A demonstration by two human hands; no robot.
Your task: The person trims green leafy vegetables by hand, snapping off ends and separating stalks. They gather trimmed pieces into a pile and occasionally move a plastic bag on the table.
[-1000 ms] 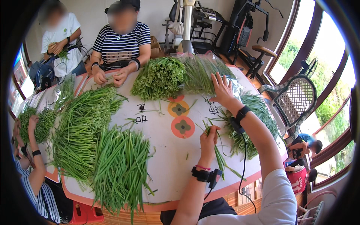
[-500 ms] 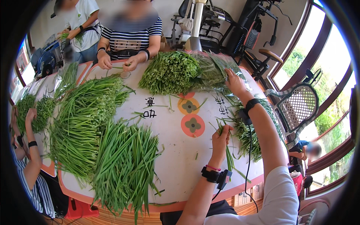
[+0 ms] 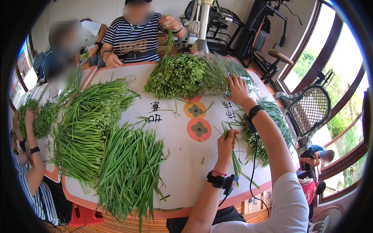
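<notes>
My left hand [image 3: 226, 142] is closed around a few long green stalks [image 3: 235, 165] that hang down past my wrist toward the table's near edge. My right hand [image 3: 237, 88] reaches far across the white table [image 3: 182, 163], fingers spread on a clear plastic bag of green stems [image 3: 221, 75]. Beside that bag lies a heap of green flowering tops [image 3: 175, 75]. Under my right forearm sits another pile of greens [image 3: 268, 128].
Large piles of long green stalks [image 3: 128, 167] [image 3: 87, 120] cover the table's left half. A person in a striped shirt [image 3: 134, 37] sits opposite, holding a stalk. Other people sit at the left edge [image 3: 33, 171]. Exercise machines [image 3: 248, 27] and a mesh chair [image 3: 309, 110] stand at the right.
My right hand has moved onto the plastic bag of stems. My left hand keeps its stalks. The person opposite has raised a hand with a stalk.
</notes>
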